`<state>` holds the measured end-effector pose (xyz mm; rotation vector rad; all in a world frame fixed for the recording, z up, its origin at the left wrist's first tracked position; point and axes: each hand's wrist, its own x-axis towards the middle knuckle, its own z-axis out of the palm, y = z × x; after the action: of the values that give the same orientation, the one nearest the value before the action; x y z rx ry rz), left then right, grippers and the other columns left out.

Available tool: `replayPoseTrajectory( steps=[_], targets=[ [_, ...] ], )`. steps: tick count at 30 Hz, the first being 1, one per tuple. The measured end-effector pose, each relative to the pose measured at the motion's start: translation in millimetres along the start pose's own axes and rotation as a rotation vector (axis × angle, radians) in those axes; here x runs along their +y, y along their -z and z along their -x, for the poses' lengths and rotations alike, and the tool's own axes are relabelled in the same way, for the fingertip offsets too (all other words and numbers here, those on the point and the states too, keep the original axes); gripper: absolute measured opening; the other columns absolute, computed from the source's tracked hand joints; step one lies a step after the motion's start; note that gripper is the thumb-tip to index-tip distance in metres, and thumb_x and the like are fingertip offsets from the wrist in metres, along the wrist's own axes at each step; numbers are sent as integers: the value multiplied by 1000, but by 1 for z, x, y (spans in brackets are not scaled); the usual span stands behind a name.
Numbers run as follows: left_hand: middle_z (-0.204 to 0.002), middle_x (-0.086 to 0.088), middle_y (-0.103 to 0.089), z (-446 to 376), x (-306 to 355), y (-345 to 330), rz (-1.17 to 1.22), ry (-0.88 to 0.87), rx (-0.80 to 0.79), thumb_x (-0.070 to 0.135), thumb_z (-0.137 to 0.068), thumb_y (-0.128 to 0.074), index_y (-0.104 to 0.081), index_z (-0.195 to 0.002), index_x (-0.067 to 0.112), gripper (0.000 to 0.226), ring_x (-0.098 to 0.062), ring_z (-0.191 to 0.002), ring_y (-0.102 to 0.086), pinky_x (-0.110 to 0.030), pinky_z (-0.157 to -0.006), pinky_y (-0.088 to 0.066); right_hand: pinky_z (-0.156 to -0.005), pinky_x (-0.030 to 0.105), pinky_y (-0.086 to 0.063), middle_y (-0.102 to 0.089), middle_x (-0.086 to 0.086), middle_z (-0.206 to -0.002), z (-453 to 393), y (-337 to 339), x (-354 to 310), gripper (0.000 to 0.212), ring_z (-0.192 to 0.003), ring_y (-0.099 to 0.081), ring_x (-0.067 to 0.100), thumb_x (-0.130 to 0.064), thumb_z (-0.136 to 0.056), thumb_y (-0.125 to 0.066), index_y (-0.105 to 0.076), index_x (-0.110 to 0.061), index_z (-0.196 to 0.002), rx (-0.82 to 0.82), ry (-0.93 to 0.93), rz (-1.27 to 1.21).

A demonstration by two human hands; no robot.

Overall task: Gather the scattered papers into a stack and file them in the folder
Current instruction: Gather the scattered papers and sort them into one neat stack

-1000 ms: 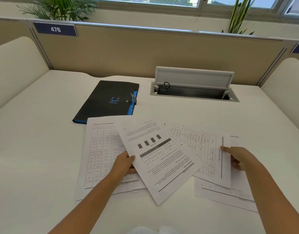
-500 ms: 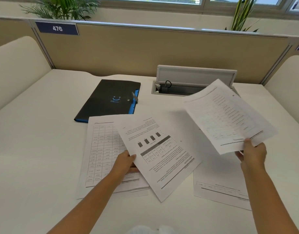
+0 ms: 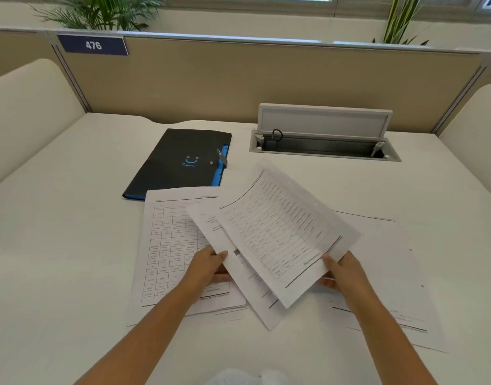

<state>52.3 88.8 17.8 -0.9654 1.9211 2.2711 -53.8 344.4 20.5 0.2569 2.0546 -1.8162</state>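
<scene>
Fingers of our right hand [image 3: 343, 270] pinch lifted sheet [image 3: 283, 232] over middle page [image 3: 211, 218]; left hand [image 3: 208, 263] grips that page; we square edges before release; folder [image 3: 180, 162] shut behind

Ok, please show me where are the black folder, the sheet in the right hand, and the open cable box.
black folder [image 3: 172, 162], head view, middle of its front cover.
sheet in the right hand [image 3: 280, 232], head view, middle of its printed table.
open cable box [image 3: 325, 122], head view, middle of its raised lid.
</scene>
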Motion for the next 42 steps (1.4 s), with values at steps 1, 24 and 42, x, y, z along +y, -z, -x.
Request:
replayPoseTrajectory(
  steps=[1,24,42],
  targets=[
    [-103,-15,-69,0,1,0,11,0,-5,11,-93,-47,-56,-110,9,19,-28,-88,-70,-35,-67,-60,-51,26,-55,-65,4,-93,3,-5,2,22,-77,-66,20,-10,-91,-54,-50,-17,-112,-26,8,33],
    [-91,17,-71,23,58,-13,-218,-355,-162,18,-92,-48,-60,-98,38,24,-4,-86,-69,-19,-66,-57,-68,21,-50,-64,-4,-112,-11,37,-57,53,-91,-65,4,-15,-78,-72,-48,-29,-123,-136,253,143],
    [-103,18,-56,32,62,-38,-271,-412,-229,15,-90,-51,-47,-109,41,32,-3,-91,-56,-24,-95,-39,-68,12,-54,-71,-20,-93,11,15,-64,32,-90,-65,-4,-21,-70,-75,-66,-44,-90,-259,434,129]
  ],
)
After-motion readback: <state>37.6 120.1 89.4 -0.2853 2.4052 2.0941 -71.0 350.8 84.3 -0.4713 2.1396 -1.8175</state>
